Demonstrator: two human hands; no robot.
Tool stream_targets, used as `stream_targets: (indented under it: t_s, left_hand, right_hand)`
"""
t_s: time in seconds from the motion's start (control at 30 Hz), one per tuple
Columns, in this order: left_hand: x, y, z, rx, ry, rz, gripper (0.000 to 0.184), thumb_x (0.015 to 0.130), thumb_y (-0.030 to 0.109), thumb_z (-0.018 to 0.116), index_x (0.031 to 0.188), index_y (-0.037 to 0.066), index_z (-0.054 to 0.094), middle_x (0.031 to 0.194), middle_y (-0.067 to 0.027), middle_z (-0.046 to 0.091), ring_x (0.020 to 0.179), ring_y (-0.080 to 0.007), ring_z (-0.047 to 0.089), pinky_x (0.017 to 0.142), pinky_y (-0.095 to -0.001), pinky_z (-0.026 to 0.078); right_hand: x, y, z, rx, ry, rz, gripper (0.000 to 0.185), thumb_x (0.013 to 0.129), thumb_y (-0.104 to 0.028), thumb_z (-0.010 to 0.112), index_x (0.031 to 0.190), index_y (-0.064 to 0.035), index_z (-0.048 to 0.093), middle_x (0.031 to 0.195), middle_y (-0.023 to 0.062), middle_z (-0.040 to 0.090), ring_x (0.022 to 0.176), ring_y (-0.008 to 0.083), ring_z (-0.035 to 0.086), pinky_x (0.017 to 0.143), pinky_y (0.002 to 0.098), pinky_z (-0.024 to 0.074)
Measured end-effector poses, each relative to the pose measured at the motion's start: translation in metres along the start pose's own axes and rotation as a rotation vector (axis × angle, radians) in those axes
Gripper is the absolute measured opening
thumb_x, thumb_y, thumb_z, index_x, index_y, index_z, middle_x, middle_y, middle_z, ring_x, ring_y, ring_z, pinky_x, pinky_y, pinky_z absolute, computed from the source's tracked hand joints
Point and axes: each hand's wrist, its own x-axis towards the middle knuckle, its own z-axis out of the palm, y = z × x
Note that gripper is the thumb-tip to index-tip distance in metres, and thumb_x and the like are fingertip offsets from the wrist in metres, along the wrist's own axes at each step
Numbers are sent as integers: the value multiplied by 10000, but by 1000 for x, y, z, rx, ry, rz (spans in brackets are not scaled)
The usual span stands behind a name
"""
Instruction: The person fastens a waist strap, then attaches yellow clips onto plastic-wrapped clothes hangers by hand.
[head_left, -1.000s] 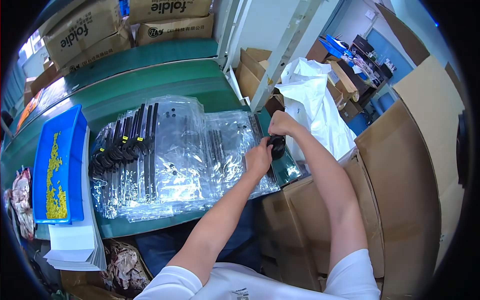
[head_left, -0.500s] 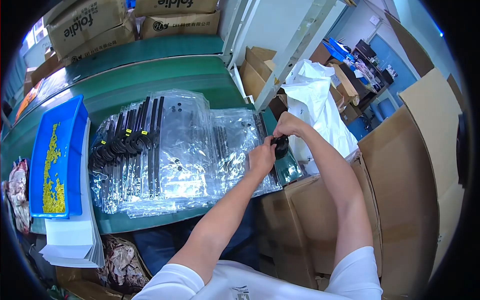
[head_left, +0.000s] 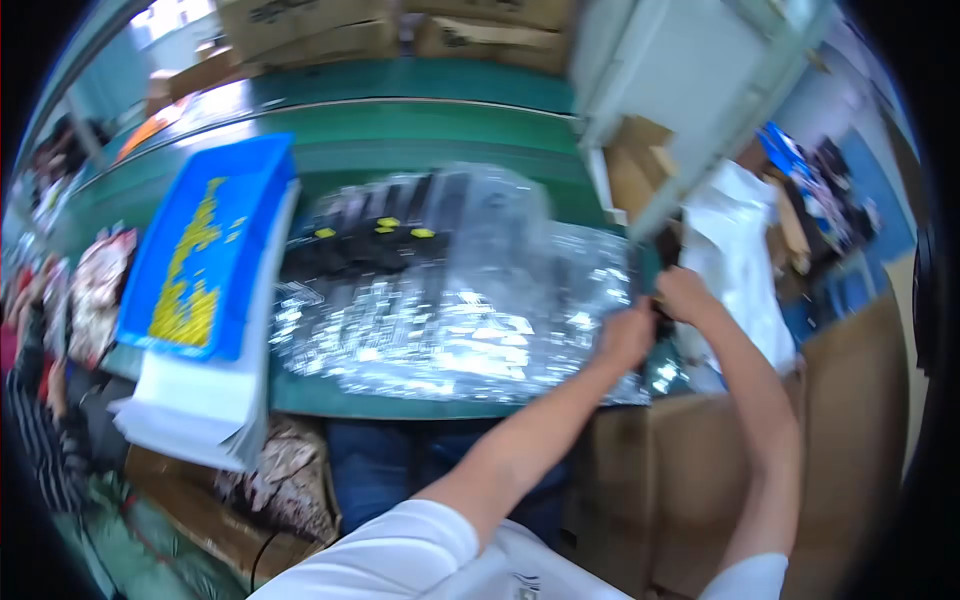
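Two hands on a dark piece, right end of bench

Left hand (head_left: 628, 337) and right hand (head_left: 685, 294) close together, fingers curled in, both grasping a small dark piece (head_left: 658, 303) between them. Blur hides exact finger placement. Piece sits over the right end of the green bench (head_left: 400, 130), just beside the clear bags (head_left: 500, 325).

Handling, my judgement: pinch firmly with the left as the steady side, work with the right fingertips in small moves, wrists level. Best clear of the bags, since loose film could snag or slide. A steadier head view would help too.

Direction: piece mostly covered by fingers and smeared, so can't tell which way it points or its long axis. Bags lie flat, overlapping in a left-right row; their black strips (head_left: 452, 205) run near to far, far ends tilting slightly right. Yellow tags (head_left: 423, 233) lie across the strips.

Left of the bags: blue tray (head_left: 236, 300) with yellow bits (head_left: 185, 318), long side near-far, far end leaning right, white sheets (head_left: 190, 405) under it.
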Motion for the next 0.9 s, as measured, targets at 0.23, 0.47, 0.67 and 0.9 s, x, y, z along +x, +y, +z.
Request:
stream_targets:
  t_s: [0.23, 0.47, 0.67, 0.9]
  left_hand:
    - [8, -11, 25, -35, 179, 32, 273, 921, 228, 506, 1115, 44, 453, 732, -190, 650, 639, -407, 630, 592, -504, 470]
    - [11, -17, 32, -75, 202, 99, 296, 938, 219, 500, 1177, 54, 442, 780, -188, 665, 686, -407, 642, 600, -507, 464]
    - [-33, 18, -17, -457, 395, 204, 292, 949, 218, 516, 1190, 53, 507, 869, -127, 684, 689, -327, 640, 618, -423, 470]
    - [-166, 21, -99, -830, 213, 331, 168, 945, 148, 543, 1029, 19, 612, 837, -29, 659, 654, -181, 568, 626, -283, 440]
  right_hand:
    - [-3, 2, 4, -94, 23, -101, 168, 669, -193, 635, 645, -30, 669, 686, 218, 630, 619, 440, 566, 586, 479, 457]
    - [-8, 6, 17, 85, 190, -96, 110, 630, -90, 664, 646, 19, 669, 643, 198, 631, 556, 395, 581, 545, 435, 477]
    - [-16, 9, -44, 822, -35, 211, 100, 693, -14, 583, 675, 54, 654, 630, 144, 642, 474, 252, 603, 479, 324, 498]
    - [17, -29, -185, 1419, 102, 205, 210, 670, 47, 504, 841, 51, 626, 607, 143, 586, 464, 214, 580, 440, 294, 485]
